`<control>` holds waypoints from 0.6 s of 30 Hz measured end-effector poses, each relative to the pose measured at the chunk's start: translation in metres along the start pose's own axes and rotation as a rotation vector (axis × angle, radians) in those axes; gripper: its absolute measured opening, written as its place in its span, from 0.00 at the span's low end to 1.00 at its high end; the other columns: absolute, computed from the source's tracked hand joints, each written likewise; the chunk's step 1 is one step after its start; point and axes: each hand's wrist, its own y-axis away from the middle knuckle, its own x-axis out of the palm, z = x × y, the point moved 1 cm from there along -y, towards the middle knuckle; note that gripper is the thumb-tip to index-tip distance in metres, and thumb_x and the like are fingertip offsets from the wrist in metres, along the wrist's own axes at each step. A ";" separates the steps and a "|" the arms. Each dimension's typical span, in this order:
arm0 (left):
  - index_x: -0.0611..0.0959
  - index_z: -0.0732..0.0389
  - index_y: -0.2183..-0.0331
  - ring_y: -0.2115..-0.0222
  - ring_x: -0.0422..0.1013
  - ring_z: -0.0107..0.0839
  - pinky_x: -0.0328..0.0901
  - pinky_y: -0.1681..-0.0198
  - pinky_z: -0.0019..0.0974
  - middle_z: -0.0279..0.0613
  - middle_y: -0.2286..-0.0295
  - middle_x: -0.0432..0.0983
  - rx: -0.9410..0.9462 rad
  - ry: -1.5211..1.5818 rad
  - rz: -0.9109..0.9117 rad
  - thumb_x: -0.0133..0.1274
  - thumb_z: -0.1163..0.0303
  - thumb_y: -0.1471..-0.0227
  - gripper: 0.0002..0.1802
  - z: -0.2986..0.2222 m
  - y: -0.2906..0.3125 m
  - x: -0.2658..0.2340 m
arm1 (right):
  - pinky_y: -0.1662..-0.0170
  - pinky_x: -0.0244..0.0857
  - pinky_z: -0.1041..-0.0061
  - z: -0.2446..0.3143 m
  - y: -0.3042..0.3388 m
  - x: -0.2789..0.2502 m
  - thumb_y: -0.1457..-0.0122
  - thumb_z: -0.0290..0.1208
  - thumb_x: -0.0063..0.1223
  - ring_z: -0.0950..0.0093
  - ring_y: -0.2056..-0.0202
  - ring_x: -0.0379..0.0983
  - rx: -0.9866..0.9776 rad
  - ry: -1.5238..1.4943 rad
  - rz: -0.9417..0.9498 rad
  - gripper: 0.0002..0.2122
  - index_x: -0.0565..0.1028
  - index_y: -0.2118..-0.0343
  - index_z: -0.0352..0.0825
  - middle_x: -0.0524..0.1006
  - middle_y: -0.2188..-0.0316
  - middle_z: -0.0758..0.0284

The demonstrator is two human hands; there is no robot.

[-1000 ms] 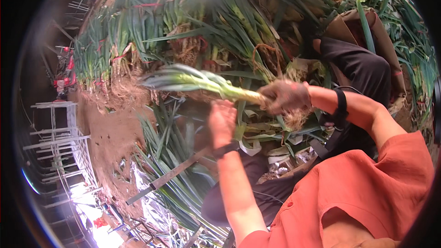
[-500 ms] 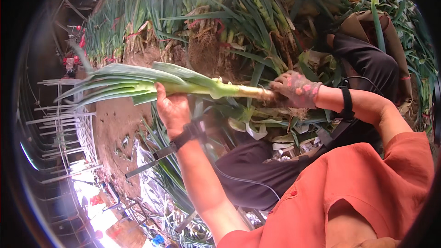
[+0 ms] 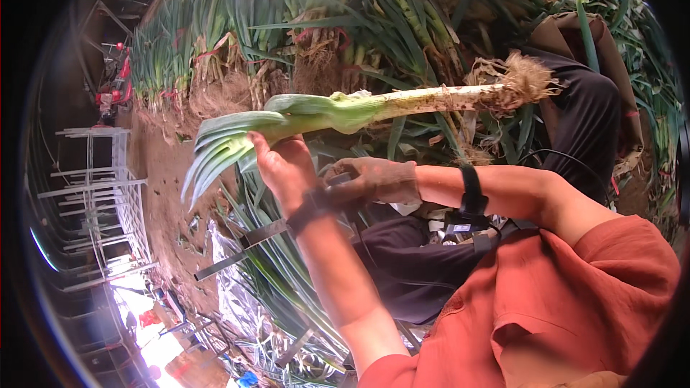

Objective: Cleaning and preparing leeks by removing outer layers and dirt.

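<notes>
A large leek [image 3: 413, 103] lies almost level across the middle of the view. Its green leaves droop at the left, and a bushy tuft of brown roots hangs off its right end over my knee. My bare left hand [image 3: 284, 165] is wrapped round the leek where the leaves spread, thumb on the near side. My right hand [image 3: 374, 179], in a soiled glove, is off the stalk, close beside my left wrist and the dark strap [image 3: 309, 208] there. Its fingers are blurred and mix with the strap mount, so their closure is unclear.
Tied bundles of leeks [image 3: 251, 50] stand in a row at the far side. Loose leaves lie about my legs, and more leeks [image 3: 280, 266] rest below my left arm. A brown sack-like container [image 3: 618, 93] is beyond my right knee. White metal racking [image 3: 93, 187] stands at the left.
My right hand has let go of the root end and moved left to my left wrist. The root tuft now shows, and the leek has shifted right, its leaves drooping more.
</notes>
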 end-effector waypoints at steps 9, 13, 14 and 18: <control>0.71 0.68 0.57 0.70 0.73 0.35 0.70 0.73 0.32 0.45 0.64 0.73 0.237 -0.354 -0.296 0.48 0.59 0.43 0.21 0.013 0.003 0.017 | 0.64 0.66 0.79 0.003 0.028 0.005 0.52 0.36 0.64 0.81 0.67 0.70 -0.112 0.376 0.020 0.19 0.71 0.62 0.29 0.75 0.68 0.68; 0.68 0.73 0.60 0.70 0.73 0.39 0.74 0.70 0.36 0.54 0.63 0.70 0.633 -1.128 -0.479 0.48 0.57 0.44 0.25 0.012 -0.006 -0.008 | 0.63 0.66 0.79 0.007 0.038 0.012 0.52 0.35 0.62 0.82 0.66 0.70 -0.035 0.441 0.032 0.19 0.71 0.62 0.28 0.76 0.68 0.66; 0.68 0.74 0.61 0.71 0.73 0.37 0.74 0.71 0.31 0.56 0.65 0.70 0.614 -1.109 -0.470 0.48 0.54 0.44 0.27 0.019 -0.003 0.002 | 0.63 0.66 0.79 0.009 0.039 0.005 0.52 0.35 0.62 0.82 0.66 0.70 -0.024 0.465 0.014 0.19 0.71 0.62 0.28 0.76 0.69 0.66; 0.72 0.73 0.63 0.64 0.71 0.41 0.69 0.61 0.43 0.57 0.62 0.71 0.345 -0.905 -0.597 0.52 0.57 0.46 0.24 0.030 0.011 0.032 | 0.63 0.63 0.80 -0.009 0.038 -0.017 0.50 0.33 0.60 0.83 0.67 0.68 0.024 0.380 0.064 0.16 0.71 0.62 0.30 0.74 0.69 0.70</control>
